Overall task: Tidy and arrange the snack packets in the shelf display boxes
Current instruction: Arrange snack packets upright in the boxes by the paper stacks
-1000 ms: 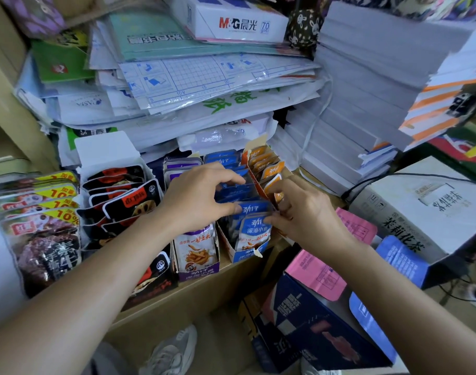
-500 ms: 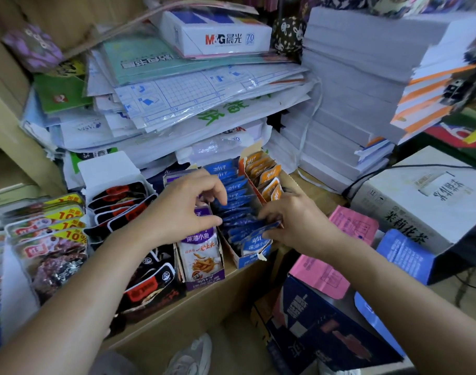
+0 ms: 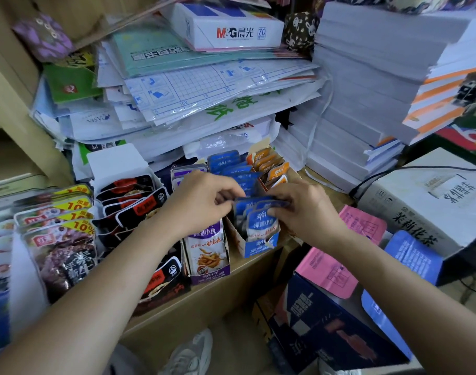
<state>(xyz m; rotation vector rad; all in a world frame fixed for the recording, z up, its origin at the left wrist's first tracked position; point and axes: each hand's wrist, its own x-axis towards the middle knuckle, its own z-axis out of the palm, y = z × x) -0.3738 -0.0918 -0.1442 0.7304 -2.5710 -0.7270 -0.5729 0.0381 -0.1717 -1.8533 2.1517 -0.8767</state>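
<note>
**Q:** Which markings are legible?

**A:** The white paper ream (image 3: 231,31), far centre, reads "M&G 晨光 70". The grey carton (image 3: 426,209), right, reads "茉莉花茶". The yellow-banded packets (image 3: 58,220), near left, show "10%". The front one of the blue packets (image 3: 261,223) reads "深海小鱼", as does the front packet in the purple display box (image 3: 209,274).

**Q:** What is the condition of the hands, and where are the task items?

**A:** The left hand (image 3: 204,201) has curled fingers pinching the top edges of the blue packets. The right hand (image 3: 304,209) pinches the same bunch from the right. The hands sit close together, with the bunch between them. The bunch stands upright at the near end of the blue display box (image 3: 258,246) on the shelf (image 3: 204,301), just right of the purple display box. The orange packets (image 3: 274,169) stand farther back, to the right.
</note>
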